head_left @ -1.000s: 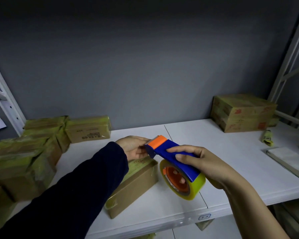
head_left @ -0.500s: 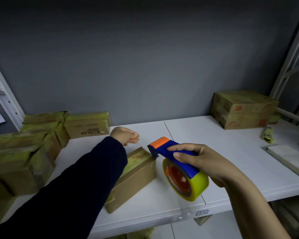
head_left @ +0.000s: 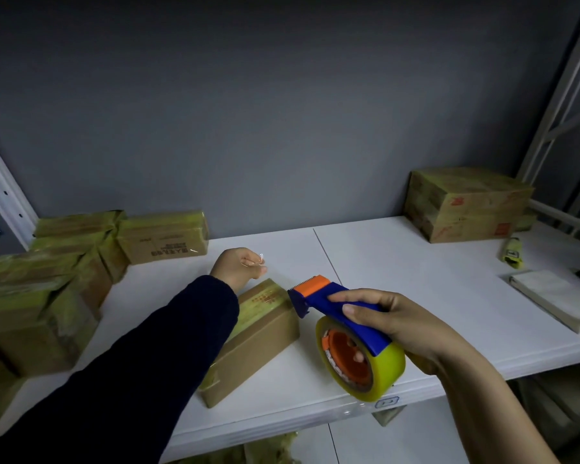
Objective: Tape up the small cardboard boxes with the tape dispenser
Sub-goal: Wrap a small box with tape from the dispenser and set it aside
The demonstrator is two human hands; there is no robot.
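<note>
Box point(head_left: 265, 339) half hidden under dark sleeve point(head_left: 131, 380).

Left side: long dark navy sleeve point(head_left: 131, 380), plain smooth fabric, cuff point(head_left: 226, 296) ending at the wrist (sits wide there); left hand point(head_left: 240, 266) bare. Right side: right forearm point(head_left: 482, 406) and right hand point(head_left: 399, 324) bare, unsleeved to the frame edge.
</note>
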